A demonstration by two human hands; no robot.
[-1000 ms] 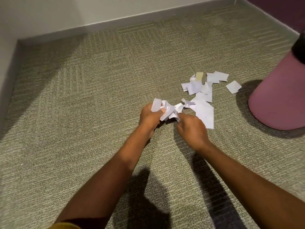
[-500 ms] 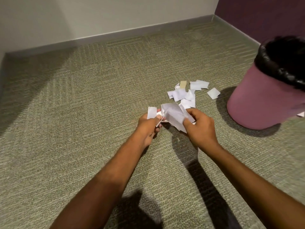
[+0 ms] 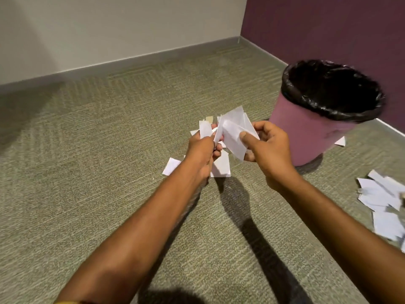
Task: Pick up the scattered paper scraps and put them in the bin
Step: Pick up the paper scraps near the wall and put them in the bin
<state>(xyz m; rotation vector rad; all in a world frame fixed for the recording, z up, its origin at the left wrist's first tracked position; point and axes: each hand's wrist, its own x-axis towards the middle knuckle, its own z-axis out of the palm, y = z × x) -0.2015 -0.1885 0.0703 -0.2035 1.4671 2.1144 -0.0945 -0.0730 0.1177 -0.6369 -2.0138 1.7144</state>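
Both hands are raised above the carpet with a bunch of white paper scraps point(image 3: 232, 130) between them. My left hand point(image 3: 202, 150) grips a few small scraps at the bunch's left side. My right hand point(image 3: 268, 148) pinches the larger sheets with its thumb on top. A pink bin point(image 3: 306, 137) with a black liner stands just right of my right hand, its mouth open. More white scraps point(image 3: 220, 166) lie on the carpet under my hands, partly hidden by them. Another heap of scraps point(image 3: 382, 198) lies at the right edge.
Green-beige carpet point(image 3: 98, 161) covers the floor. A pale wall with a grey skirting board point(image 3: 131, 60) runs along the back, and a purple wall point(image 3: 328, 29) stands behind the bin. One scrap point(image 3: 340, 141) pokes out beside the bin's base.
Both hands have lifted off the carpet with the gathered scraps and moved up and right, nearer the bin. The view has tilted up, bringing the whole bin and a second heap into sight.
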